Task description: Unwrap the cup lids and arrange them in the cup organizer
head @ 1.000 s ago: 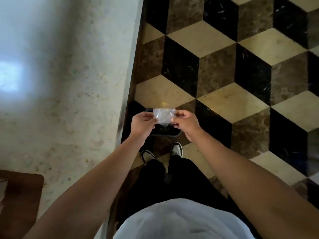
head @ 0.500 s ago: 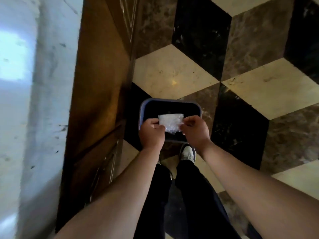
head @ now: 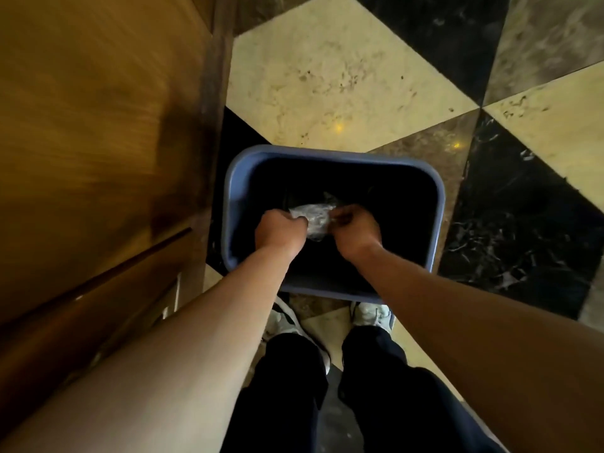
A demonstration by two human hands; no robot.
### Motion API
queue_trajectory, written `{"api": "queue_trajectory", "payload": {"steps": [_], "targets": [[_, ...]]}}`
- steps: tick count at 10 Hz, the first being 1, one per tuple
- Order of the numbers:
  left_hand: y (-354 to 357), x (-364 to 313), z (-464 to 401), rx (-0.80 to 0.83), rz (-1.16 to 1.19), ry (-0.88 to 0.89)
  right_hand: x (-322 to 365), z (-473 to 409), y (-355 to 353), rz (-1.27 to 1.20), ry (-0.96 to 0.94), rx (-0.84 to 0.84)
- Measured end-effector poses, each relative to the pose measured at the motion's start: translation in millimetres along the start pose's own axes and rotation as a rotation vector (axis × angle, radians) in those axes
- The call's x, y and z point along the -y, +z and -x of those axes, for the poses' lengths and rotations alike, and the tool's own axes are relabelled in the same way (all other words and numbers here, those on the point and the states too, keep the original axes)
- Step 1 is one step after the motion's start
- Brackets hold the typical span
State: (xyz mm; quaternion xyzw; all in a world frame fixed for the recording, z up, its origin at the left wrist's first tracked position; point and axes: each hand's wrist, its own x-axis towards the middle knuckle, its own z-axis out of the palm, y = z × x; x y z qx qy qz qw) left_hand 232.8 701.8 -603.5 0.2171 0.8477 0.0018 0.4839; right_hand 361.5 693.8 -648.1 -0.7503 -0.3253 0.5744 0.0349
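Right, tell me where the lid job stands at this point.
Done: the clear plastic wrap appears to be off, since no lids show inside it. In hand: the left hand and right hand both grip the wrap over the blue bin. Left: dropping it. No lids or organizer are in view, so arranging cannot be judged.

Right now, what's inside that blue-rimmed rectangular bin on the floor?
Inside the blue-rimmed bin, both hands, left hand and right hand, pinch a crumpled clear plastic wrapper. A little more clear plastic shows behind it. The rest of the inside is too dark to see.
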Motion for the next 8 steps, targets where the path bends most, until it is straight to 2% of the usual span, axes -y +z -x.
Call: {"api": "queue_trajectory", "payload": {"steps": [4, 6, 8], "targets": [[-2.0, 1.8, -35.0, -0.013, 0.006, 0.052, 3.0, -24.2, 5.3, -0.022, -0.036, 0.032], [-21.2, 0.6, -10.1, 0.039, -0.046, 0.073, 14.3, 1.3, -16.1, -0.001, 0.031, 0.059], [-42.9, -10.1, 42.5, 0.018, -0.179, 0.144, 37.0, 49.7, -56.4, 0.162, -0.032, 0.060]]}}
